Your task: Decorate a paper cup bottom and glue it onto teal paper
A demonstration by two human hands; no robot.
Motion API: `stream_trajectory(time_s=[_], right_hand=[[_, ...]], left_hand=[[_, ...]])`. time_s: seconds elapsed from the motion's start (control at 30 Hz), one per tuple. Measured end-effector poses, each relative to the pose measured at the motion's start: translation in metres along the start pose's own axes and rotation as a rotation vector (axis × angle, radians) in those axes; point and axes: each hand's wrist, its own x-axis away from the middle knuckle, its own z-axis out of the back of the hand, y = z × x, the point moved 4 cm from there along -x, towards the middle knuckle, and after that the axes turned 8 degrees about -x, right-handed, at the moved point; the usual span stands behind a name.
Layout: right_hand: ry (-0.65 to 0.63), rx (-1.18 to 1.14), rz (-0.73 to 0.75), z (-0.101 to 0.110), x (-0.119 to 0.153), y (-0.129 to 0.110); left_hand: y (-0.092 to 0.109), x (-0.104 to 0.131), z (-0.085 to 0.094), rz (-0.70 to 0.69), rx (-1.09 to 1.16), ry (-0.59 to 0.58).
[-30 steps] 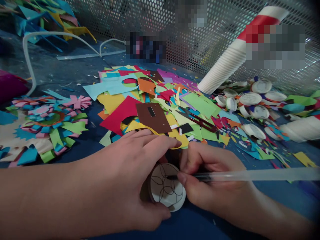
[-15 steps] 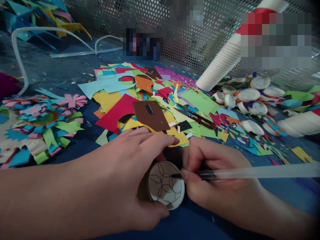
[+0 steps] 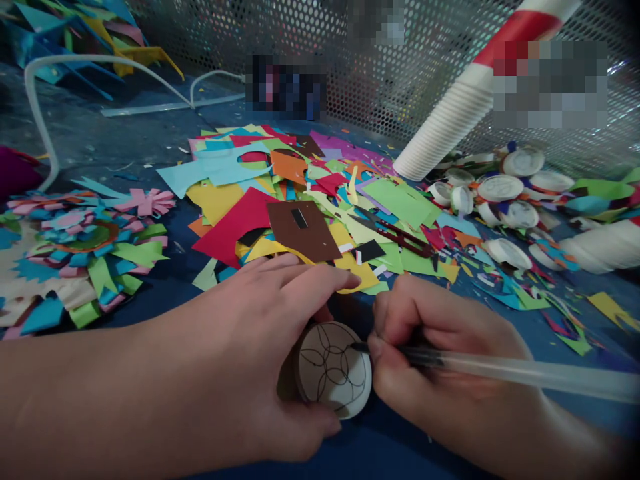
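A round white paper cup bottom (image 3: 345,395) faces up at me, with looping petal-like lines in black on it. Its side wall is mostly hidden behind my fingers. My left hand (image 3: 245,353) curls around it, thumb at the near edge and fingers at the far edge. My right hand (image 3: 445,353) pinches a black-ink pen (image 3: 505,371) with a clear barrel close to its tip. That tip touches or hovers just over the upper right of the drawn pattern; I cannot tell which.
Beyond my hands lies a heap of coloured paper scraps (image 3: 310,180) with dark red scissors (image 3: 400,239) on it. A stack of paper cups (image 3: 440,133) leans at the right, near several cut cup pieces (image 3: 500,188). A paper flower craft (image 3: 85,240) is at left, before a perforated metal screen (image 3: 200,33).
The pen tip has shifted slightly right and up across the cup bottom, and the pen's back end has swung lower. My right hand moved a little right; my left hand stays nearly still.
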Motion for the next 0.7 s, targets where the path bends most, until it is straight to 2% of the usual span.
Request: stream_trajectory(time_s=[0.13,0.3,0.43,0.53,0.7], right_hand=[[-0.002,-0.003,0.013,0.001,0.0,-0.001],[0.004,0.04,0.096,0.002,0.003,-0.003],[0.009,0.175,0.24,0.0,0.008,-0.009],[0.001,0.242,0.304,-0.003,0.009,-0.011],[-0.018,0.176,0.364,-0.003,0.01,-0.012]], left_hand=[[0.0,-0.002,0.0,0.015,0.019,-0.004],[0.0,-0.002,0.001,0.015,0.038,0.003],[0.001,0.0,0.001,-0.005,0.052,-0.036],[0.0,0.002,0.002,0.01,0.056,-0.016],[0.001,0.001,0.002,0.015,0.038,-0.037]])
